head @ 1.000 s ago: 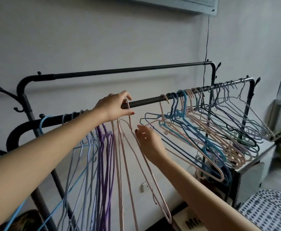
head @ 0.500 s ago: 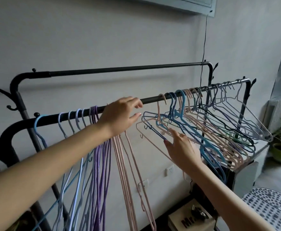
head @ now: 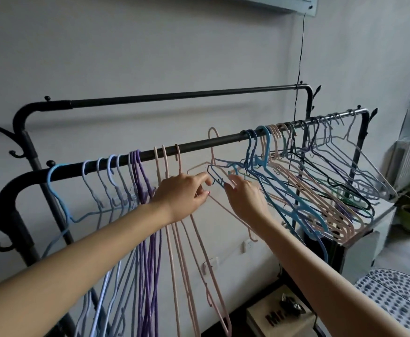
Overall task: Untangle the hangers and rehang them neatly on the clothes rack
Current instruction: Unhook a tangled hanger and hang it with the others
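The left hand's fingers [head: 202, 181] pinch the shoulder of a pink hanger [head: 214, 152]; the right hand [head: 244, 198] curls its fingers round a dark wire of the tangled bunch [head: 320, 190] beside it; a moment ago that hook sat on the front rail [head: 199, 145], and now it pokes above it, so one hanger is probably coming free; sorted hangers [head: 135, 190] hang to the left.

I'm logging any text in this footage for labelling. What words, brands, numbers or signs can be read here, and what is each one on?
"Mr" on the light wooden box on the floor below the rack; whatever follows is hidden behind the right forearm.
The dark crumpled item on top of the box: no readable print.
The wall sockets: no legible marking.
No text shows on the hangers or the rack rail.
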